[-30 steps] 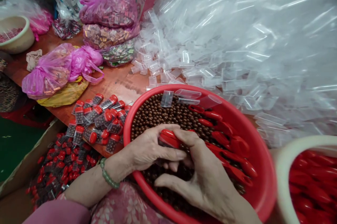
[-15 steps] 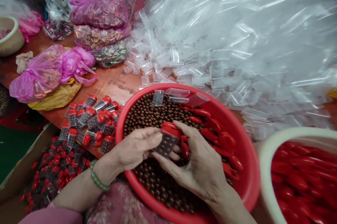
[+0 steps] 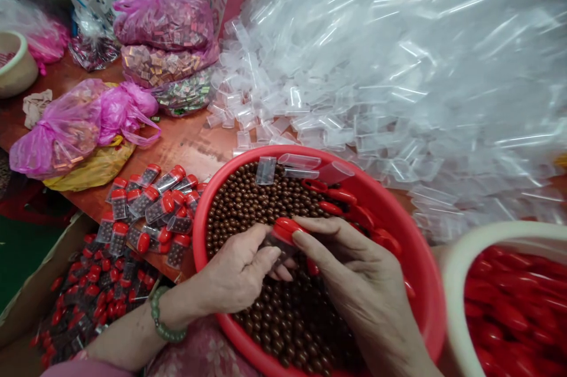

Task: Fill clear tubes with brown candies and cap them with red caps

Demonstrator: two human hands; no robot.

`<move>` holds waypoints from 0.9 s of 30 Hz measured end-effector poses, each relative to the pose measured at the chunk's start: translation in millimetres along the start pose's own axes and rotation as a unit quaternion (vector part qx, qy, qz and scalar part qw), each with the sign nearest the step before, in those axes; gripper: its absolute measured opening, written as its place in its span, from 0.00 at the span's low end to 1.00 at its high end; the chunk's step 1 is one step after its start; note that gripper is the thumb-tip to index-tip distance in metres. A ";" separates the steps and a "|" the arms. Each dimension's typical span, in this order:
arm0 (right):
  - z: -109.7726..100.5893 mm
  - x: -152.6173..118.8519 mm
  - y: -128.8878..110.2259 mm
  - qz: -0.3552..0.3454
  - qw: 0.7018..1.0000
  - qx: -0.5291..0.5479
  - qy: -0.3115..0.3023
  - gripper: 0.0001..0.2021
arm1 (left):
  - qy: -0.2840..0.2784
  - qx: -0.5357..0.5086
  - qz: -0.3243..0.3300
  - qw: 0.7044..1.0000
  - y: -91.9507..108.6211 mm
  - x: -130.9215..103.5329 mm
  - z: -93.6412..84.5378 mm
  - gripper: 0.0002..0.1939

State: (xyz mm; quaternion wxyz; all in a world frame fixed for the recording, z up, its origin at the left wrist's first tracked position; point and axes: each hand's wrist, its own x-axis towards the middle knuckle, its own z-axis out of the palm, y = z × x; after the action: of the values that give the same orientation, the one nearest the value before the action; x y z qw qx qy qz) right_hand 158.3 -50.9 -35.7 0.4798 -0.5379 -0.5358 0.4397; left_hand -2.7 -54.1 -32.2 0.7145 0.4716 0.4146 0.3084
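Note:
Over the red basin point(image 3: 204, 211) my two hands hold one small clear container point(image 3: 275, 242) with a red cap point(image 3: 286, 228). My left hand point(image 3: 241, 270) grips its clear body, fingers wrapped round it. My right hand point(image 3: 361, 276) pinches the red cap between thumb and fingers. Dark balls show inside the container, though my fingers hide much of it. Brown chocolate balls point(image 3: 248, 200) fill the basin below. Loose red caps point(image 3: 343, 195) lie along its right side, and a few clear empty containers point(image 3: 266, 171) rest on the balls at the back.
Filled red-capped containers point(image 3: 146, 202) lie left of the basin, more in a cardboard box point(image 3: 39, 273) below. A large heap of clear containers point(image 3: 376, 70) covers the back right. A cream tub point(image 3: 456, 259) of red caps stands right; pink bags point(image 3: 163, 22) lie at the back left.
My right hand has shifted from around the container to its red cap. The container has tilted, showing less of its face, and my left hand now covers more of its body.

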 end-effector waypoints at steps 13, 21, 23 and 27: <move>1.9 -7.3 10.3 -0.205 0.955 -0.214 -0.029 0.11 | 0.012 -0.031 0.007 0.999 -5.9 -1.4 -3.1 0.11; 7.6 -2.6 16.9 -0.342 0.862 -0.370 -0.059 0.34 | -0.003 -0.182 -0.031 0.983 -14.1 1.9 -2.8 0.18; 8.3 -2.0 16.5 -0.371 0.842 -0.389 -0.043 0.33 | -0.005 -0.171 -0.014 0.985 -13.2 1.4 -3.0 0.17; 7.5 -3.9 15.1 -0.386 0.825 -0.413 -0.018 0.29 | -0.008 -0.128 -0.002 0.992 -11.0 -1.0 -4.9 0.13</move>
State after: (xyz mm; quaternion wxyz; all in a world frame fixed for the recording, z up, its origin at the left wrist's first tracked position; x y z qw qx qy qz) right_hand 153.1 -53.9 -51.9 0.3337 -0.4272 -0.8397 -0.0335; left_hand -7.0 -56.8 -43.1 0.7729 0.3783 0.3667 0.3535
